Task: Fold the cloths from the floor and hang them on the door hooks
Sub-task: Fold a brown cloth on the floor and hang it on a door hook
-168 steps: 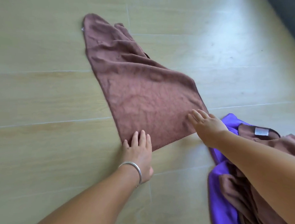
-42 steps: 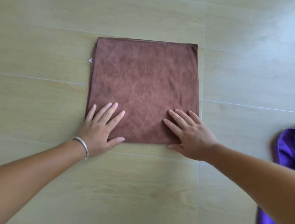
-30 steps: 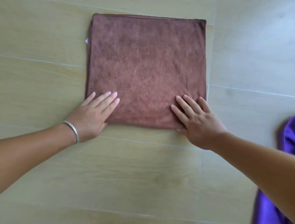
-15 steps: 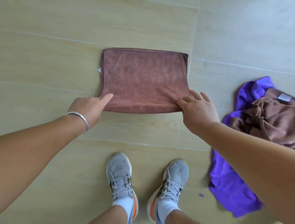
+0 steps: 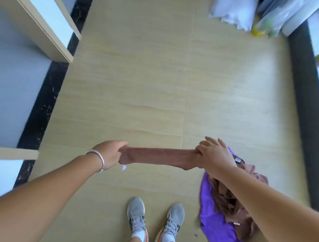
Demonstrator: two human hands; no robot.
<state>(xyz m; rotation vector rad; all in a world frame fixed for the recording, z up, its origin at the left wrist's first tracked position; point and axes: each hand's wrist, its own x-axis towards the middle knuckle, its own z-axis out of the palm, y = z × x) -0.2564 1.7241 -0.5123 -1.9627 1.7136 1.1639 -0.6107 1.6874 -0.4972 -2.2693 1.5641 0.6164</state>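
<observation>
A folded brown cloth (image 5: 158, 156) hangs stretched in the air between my hands, well above the floor. My left hand (image 5: 110, 152) grips its left end, a small white tag dangling below. My right hand (image 5: 213, 156) is closed on its right end. On the floor at the right lies a purple cloth (image 5: 217, 229) with a crumpled brown cloth (image 5: 230, 202) on top, partly hidden by my right forearm. No door hooks are in view.
My two grey shoes (image 5: 155, 218) stand on the tan tiled floor (image 5: 138, 83). A white door or panel (image 5: 40, 22) angles in at upper left beside a dark threshold strip. White bags (image 5: 234, 10) and bottles sit at upper right along a dark edge.
The brown cloth went from flat on the floor to folded and lifted. Both hands now grip its ends in the air, and the view has risen to standing height.
</observation>
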